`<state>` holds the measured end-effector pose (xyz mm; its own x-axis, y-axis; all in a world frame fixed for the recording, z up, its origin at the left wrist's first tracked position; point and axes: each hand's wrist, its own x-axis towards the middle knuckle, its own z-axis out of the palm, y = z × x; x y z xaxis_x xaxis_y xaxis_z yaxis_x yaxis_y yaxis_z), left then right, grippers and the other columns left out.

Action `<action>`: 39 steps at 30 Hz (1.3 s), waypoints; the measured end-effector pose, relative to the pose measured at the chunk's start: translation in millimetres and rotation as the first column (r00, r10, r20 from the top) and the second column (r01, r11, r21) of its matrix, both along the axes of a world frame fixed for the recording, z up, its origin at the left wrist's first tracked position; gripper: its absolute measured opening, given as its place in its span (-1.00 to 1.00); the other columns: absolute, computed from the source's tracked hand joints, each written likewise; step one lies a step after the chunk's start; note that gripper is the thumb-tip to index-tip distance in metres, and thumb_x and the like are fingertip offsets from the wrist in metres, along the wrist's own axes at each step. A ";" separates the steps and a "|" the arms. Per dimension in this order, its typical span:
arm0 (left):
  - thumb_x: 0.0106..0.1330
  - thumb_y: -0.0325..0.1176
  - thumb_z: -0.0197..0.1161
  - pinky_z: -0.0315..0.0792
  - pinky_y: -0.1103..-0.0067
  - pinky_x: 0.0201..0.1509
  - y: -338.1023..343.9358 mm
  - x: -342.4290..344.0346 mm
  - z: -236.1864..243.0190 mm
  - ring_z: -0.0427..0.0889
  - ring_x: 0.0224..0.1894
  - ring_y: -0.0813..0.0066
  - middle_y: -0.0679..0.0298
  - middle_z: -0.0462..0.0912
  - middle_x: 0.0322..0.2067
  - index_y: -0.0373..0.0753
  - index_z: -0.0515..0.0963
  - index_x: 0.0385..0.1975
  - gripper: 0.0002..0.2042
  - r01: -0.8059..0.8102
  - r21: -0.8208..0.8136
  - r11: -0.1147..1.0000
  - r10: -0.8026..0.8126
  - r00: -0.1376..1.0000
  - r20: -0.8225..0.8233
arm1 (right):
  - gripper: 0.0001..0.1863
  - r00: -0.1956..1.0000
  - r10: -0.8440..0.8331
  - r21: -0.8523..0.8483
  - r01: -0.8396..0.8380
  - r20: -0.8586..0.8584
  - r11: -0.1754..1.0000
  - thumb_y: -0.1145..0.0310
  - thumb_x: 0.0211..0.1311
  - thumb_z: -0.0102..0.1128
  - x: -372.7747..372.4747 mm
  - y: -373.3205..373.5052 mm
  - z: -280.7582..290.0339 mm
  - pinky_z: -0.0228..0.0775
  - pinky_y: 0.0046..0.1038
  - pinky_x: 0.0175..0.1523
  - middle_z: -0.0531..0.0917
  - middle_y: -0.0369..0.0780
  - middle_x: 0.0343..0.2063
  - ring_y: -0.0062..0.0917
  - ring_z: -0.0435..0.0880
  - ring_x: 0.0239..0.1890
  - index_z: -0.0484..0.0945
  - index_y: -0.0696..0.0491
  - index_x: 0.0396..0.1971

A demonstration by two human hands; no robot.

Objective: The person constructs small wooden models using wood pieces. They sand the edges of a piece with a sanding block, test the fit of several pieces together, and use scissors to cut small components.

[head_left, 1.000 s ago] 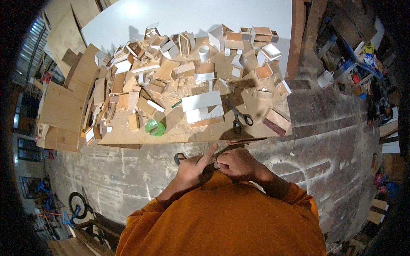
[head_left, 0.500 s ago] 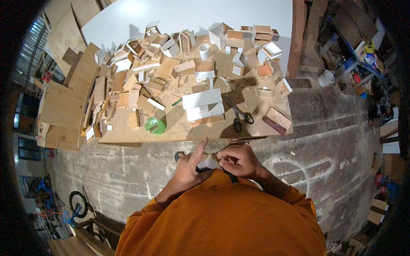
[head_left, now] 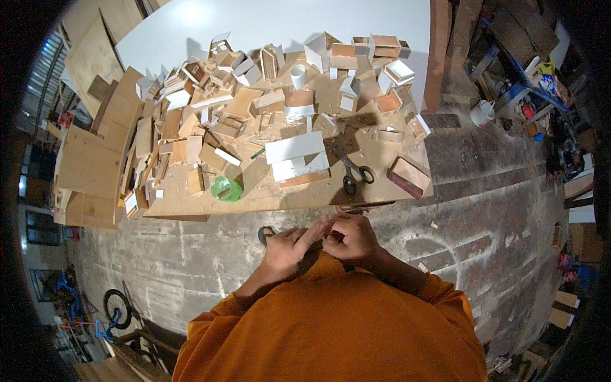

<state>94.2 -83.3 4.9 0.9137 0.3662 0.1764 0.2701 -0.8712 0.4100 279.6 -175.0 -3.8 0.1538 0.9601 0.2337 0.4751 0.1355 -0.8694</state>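
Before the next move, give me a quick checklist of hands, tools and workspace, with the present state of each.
1. Both hands in view: ok; left hand and right hand are close together.
2. What the hands hold: cannot tell; fingers hide it.
3. Scissors out of the hands: ok; on the table, handles toward the person.
4. Green object on the table: ok, near its front edge.
5. Table free of clutter: not ok; wood pieces crowd it.

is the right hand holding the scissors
No, the scissors lie on the table, apart from the right hand.
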 end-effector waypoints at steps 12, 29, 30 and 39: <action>-0.08 -0.48 0.42 0.50 0.42 -0.13 -2.1 3.3 30.9 0.67 -0.20 0.10 0.03 0.64 -0.21 -0.23 0.13 0.30 -0.15 -0.160 -0.476 0.865 0.259 0.954 0.149 | -0.89 0.999 0.025 0.155 -0.021 -0.028 0.988 0.52 -0.01 0.22 7.5 -0.3 32.9 0.35 -0.51 -0.51 0.57 -0.19 -0.51 -0.48 0.56 -0.56 0.56 0.11 -0.41; -0.02 -0.30 0.37 0.28 0.36 -0.44 -3.6 1.9 12.6 0.61 -0.47 0.32 0.23 0.61 -0.49 -0.11 0.17 0.31 -0.20 -0.159 -0.068 0.985 0.165 0.982 0.088 | -0.87 0.899 0.069 -0.051 -0.052 0.432 0.997 0.34 0.00 0.19 -11.6 -4.3 31.6 0.45 -0.21 -0.44 0.50 -0.16 -0.52 -0.25 0.58 -0.48 0.47 0.05 -0.48; -0.02 -0.30 0.37 0.28 0.36 -0.44 -3.9 1.9 12.2 0.61 -0.47 0.32 0.23 0.61 -0.50 -0.10 0.17 0.31 -0.20 -0.163 -0.071 0.984 0.169 0.982 0.079 | -0.87 0.900 0.046 -0.009 -0.046 0.433 0.999 0.37 -0.04 0.21 -11.6 -2.7 32.0 0.43 -0.24 -0.44 0.47 -0.18 -0.55 -0.26 0.57 -0.50 0.45 0.05 -0.52; -0.06 -0.29 0.39 0.28 0.36 -0.43 -4.5 0.4 7.5 0.60 -0.50 0.25 0.20 0.58 -0.53 -0.11 0.17 0.32 -0.17 -0.130 -0.126 0.984 0.144 0.984 0.108 | -0.81 0.947 -0.021 0.183 -0.040 0.320 0.982 0.46 -0.25 0.25 -10.3 4.7 24.7 0.35 -0.27 -0.44 0.37 -0.21 -0.64 -0.28 0.49 -0.58 0.37 0.06 -0.68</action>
<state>94.6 -87.9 12.4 0.8291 0.5110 0.2268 0.3278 -0.7730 0.5432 269.3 -170.3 21.0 0.0326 0.8961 0.4426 0.7215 0.2853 -0.6309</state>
